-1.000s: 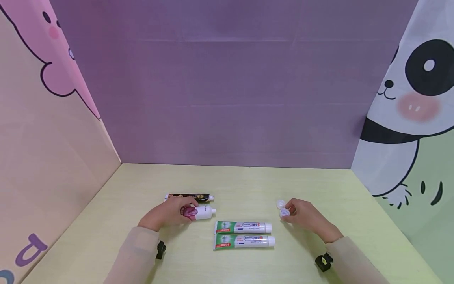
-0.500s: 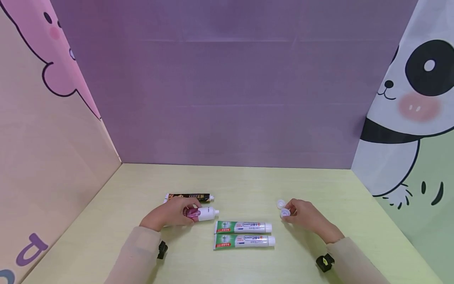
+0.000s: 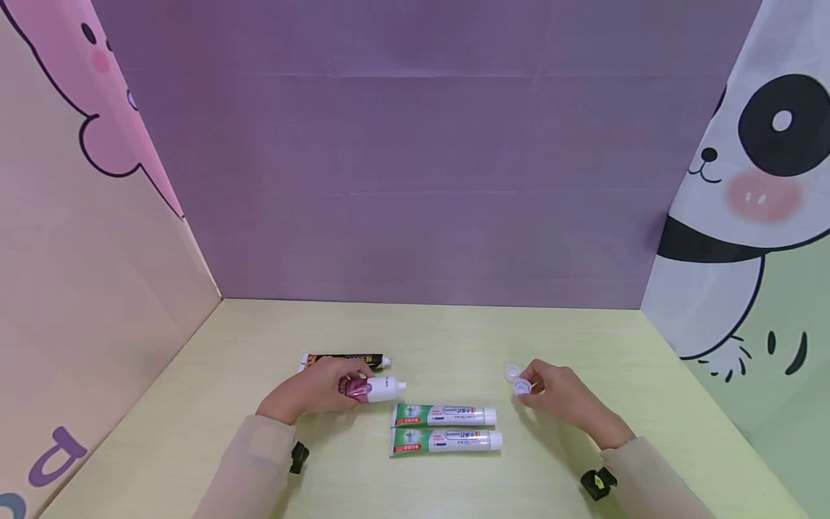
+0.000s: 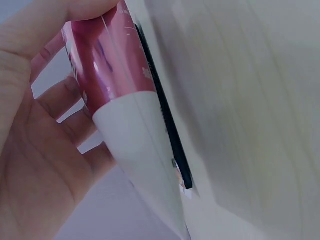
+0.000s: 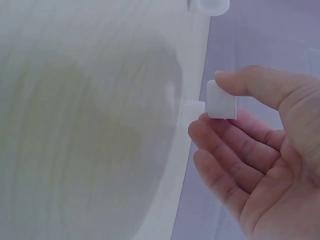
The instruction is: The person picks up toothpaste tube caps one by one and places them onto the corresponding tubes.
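My left hand (image 3: 318,389) grips a maroon-and-white toothpaste tube (image 3: 382,389) by its coloured part, with the bare nozzle pointing right. The tube's white end also shows in the left wrist view, fingers curled behind the tube body (image 4: 120,65). Just behind it lies a black toothpaste tube (image 3: 369,360), partly covered by the hand, its nozzle uncapped. Over on the right, my right hand (image 3: 558,393) pinches a white cap (image 5: 221,100) between thumb and fingers. A second white cap (image 3: 513,373) rests on the table right beside that one.
Two green-and-white toothpaste tubes (image 3: 444,415) lie parallel in the middle of the table (image 3: 447,490), white ends to the right. A purple backdrop (image 3: 415,180) rises at the table's far edge, with printed panels on both sides.
My left hand has shifted a little to the right, carrying the maroon-and-white tube with it. The right hand stays almost in place with its cap.
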The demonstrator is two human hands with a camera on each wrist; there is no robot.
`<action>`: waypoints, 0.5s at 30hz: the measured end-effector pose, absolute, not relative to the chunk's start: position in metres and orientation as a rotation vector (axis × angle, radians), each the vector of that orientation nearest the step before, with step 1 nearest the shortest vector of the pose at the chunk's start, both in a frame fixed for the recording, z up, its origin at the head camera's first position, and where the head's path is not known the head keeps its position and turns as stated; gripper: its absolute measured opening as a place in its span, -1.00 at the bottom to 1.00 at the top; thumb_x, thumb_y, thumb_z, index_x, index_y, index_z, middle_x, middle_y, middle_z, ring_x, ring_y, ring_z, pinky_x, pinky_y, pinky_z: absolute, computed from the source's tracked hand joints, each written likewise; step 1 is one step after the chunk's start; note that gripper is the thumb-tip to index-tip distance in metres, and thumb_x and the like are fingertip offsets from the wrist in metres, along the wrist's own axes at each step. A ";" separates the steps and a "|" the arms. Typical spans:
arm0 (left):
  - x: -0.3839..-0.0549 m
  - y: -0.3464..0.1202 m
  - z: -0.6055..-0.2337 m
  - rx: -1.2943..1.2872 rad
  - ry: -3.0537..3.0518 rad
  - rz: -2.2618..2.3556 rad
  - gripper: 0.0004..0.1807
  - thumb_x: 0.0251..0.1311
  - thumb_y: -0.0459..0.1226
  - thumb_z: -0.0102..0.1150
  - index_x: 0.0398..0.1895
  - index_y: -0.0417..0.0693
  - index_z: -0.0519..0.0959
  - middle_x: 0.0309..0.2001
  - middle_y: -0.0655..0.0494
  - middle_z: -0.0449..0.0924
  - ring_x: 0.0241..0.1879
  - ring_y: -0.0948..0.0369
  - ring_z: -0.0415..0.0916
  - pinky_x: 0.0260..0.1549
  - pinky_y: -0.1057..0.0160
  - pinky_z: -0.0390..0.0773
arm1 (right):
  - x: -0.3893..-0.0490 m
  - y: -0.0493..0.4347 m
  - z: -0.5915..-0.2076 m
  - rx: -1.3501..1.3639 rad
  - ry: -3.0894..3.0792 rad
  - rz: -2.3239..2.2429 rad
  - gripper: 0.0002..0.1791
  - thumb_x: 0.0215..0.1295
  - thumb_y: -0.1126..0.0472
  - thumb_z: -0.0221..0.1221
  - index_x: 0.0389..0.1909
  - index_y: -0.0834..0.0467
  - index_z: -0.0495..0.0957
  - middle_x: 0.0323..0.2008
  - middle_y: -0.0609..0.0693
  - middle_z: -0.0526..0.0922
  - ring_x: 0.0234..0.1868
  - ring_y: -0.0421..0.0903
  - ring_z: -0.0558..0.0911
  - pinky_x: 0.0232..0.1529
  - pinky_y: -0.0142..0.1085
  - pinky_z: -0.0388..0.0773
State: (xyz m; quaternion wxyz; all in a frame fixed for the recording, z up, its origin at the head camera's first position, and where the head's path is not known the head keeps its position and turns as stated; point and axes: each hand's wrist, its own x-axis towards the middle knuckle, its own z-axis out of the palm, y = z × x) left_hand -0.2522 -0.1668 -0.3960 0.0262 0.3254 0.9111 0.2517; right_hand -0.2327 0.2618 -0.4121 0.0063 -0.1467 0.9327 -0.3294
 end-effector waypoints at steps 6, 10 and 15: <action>-0.250 -0.162 -0.392 1.036 2.798 0.801 -0.63 0.05 -0.37 0.46 -0.07 0.07 0.60 -0.20 0.17 0.65 -0.24 0.28 0.55 -0.23 0.26 0.56 | -0.230 0.262 -0.409 -0.523 2.898 -1.076 -0.75 0.16 0.29 0.40 -0.20 0.15 0.55 -0.31 -0.09 0.65 -0.25 -0.13 0.64 -0.28 -0.26 0.58; -0.249 -0.157 -0.390 1.042 2.790 0.825 -0.63 0.03 -0.38 0.46 -0.07 0.04 0.62 -0.20 0.18 0.64 -0.22 0.25 0.56 -0.19 0.24 0.58 | -0.229 0.261 -0.407 -0.601 2.893 -1.115 -0.70 0.16 0.31 0.40 -0.15 0.18 0.51 -0.26 -0.07 0.63 -0.24 -0.11 0.65 -0.30 -0.31 0.59; -0.247 -0.150 -0.385 1.072 2.778 0.836 -0.64 0.04 -0.37 0.45 -0.06 0.03 0.62 -0.20 0.18 0.65 -0.22 0.25 0.56 -0.19 0.24 0.58 | -0.227 0.258 -0.404 -0.661 2.917 -1.128 -0.62 0.13 0.30 0.43 -0.14 0.18 0.45 -0.24 -0.07 0.61 -0.25 -0.11 0.65 -0.29 -0.31 0.59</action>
